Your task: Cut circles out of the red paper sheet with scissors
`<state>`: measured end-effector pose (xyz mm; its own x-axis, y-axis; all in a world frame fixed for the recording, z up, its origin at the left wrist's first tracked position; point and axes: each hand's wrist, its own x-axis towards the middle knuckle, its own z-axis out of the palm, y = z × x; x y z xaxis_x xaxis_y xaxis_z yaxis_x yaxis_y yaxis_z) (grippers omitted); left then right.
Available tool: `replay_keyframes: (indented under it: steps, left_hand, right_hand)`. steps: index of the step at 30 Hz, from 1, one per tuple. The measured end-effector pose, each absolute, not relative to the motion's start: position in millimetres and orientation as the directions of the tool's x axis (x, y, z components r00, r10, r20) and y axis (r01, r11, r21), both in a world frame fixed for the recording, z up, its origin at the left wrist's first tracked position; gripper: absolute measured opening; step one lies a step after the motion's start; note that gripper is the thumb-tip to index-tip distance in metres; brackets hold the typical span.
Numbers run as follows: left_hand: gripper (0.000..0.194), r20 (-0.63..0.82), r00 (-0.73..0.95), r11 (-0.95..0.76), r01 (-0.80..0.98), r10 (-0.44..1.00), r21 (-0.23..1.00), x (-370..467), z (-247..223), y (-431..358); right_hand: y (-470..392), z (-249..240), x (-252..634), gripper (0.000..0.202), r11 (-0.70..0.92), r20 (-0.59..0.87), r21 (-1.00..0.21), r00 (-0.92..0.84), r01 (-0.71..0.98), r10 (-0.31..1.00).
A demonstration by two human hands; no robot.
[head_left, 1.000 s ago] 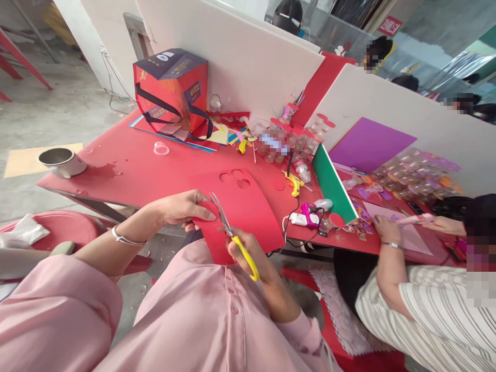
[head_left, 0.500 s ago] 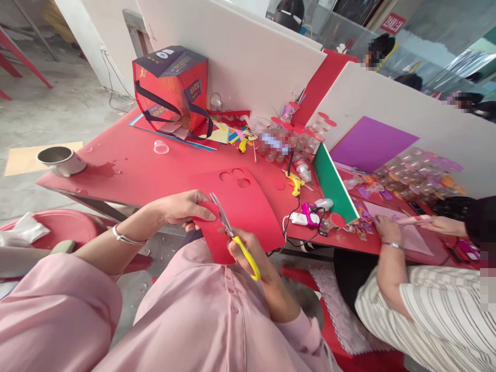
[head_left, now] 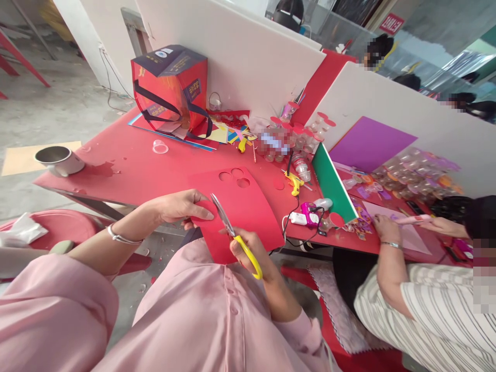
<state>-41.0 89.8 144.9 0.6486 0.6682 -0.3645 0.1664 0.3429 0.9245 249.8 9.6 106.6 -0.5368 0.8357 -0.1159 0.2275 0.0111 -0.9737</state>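
My left hand [head_left: 189, 207] pinches the left edge of a large red paper sheet [head_left: 253, 206] at the table's front edge. Round holes show near the sheet's far side. Yellow-handled scissors [head_left: 248, 257] are held in my right hand [head_left: 253, 248], blades pointing up and left beside my left fingers. The blades look nearly closed and lie at the paper near its left edge. Part of the sheet hangs over the table edge toward my lap.
On the red table [head_left: 139, 175] are a metal mug [head_left: 62, 160], a red bag [head_left: 170, 90], a yellow glue gun [head_left: 295, 183], plastic cups and a green divider [head_left: 334, 181]. At right, a person's hand [head_left: 387, 230] rests on pink paper.
My left hand has shifted slightly left, and less of the red paper stands up beside its fingers. The scissors remain at nearly the same place.
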Motion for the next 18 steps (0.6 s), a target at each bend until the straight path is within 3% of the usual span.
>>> replay_keyframes:
  steps: [6, 9, 14, 18]
  left_hand:
    - [0.047, -0.356, 0.586, 0.300, 0.195, 0.728, 0.934, -46.7, 141.7, 96.7]
    - [0.039, -0.339, 0.404, 0.289, 0.181, 0.850, 0.940, -54.3, 130.6, 116.9]
    - [0.052, -0.208, 0.025, 0.201, 0.167, 0.978, 0.965, -73.6, 98.0, 185.6]
    - [0.054, -0.117, -0.189, 0.181, 0.362, 0.975, 0.914, -84.6, 81.5, 233.0]
  right_hand:
    - [19.5, 99.0, 249.8, 0.083, 0.040, -0.072, -0.953, -0.352, 0.302, 0.933]
    - [30.9, 96.7, 251.2, 0.071, 0.083, -0.032, -0.879, -0.232, 0.469, 0.972]
    - [48.2, 91.9, 250.0, 0.069, 0.123, -0.032, -0.718, -0.209, 0.685, 0.977]
    - [59.3, 84.7, 248.4, 0.070, 0.125, -0.040, -0.655, -0.200, 0.745, 0.979]
